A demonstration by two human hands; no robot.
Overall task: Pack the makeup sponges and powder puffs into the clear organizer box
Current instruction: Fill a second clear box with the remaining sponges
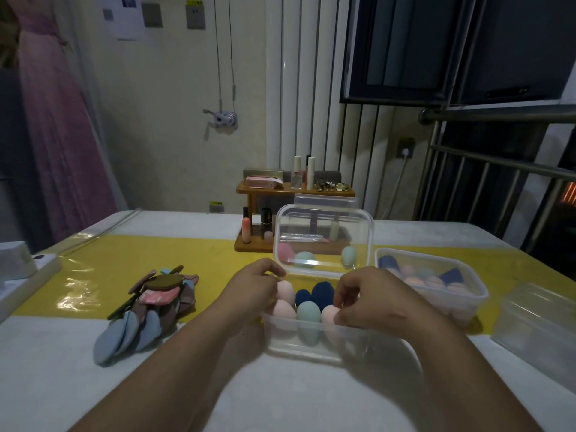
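Near centre of table [280, 400]: open box [299, 346], lid [324, 232] upright at far side. Inside: upright sponges [308, 313], pink, teal, navy. Right hand [371, 304] curled, pinching pink sponge [328, 311] at box's right. Left hand [252, 285] curled at left rim; cannot tell whether holding anything. Puffs [146, 310] piled well left of box. Second box [467, 307] of sponges right.
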